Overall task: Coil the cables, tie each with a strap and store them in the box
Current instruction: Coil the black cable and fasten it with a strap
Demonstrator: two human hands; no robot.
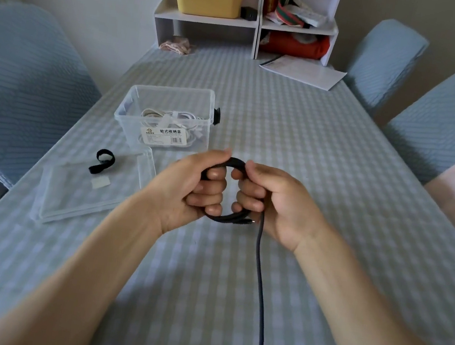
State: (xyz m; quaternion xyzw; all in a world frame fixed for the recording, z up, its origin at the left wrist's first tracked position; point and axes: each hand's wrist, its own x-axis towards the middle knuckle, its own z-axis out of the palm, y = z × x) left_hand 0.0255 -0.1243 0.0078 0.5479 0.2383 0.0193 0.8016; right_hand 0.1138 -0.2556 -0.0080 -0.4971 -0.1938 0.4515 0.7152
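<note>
Cable: dark, braided, round-coiled.

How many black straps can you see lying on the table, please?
1: a black strap lies on the clear lid, left of both hands and in front of the box. Others may be hidden inside the box.

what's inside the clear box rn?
The clear box holds coiled white cables, at least one tied with a white strap. The label on its front wall hides the lower part, so the count is unclear.
</note>
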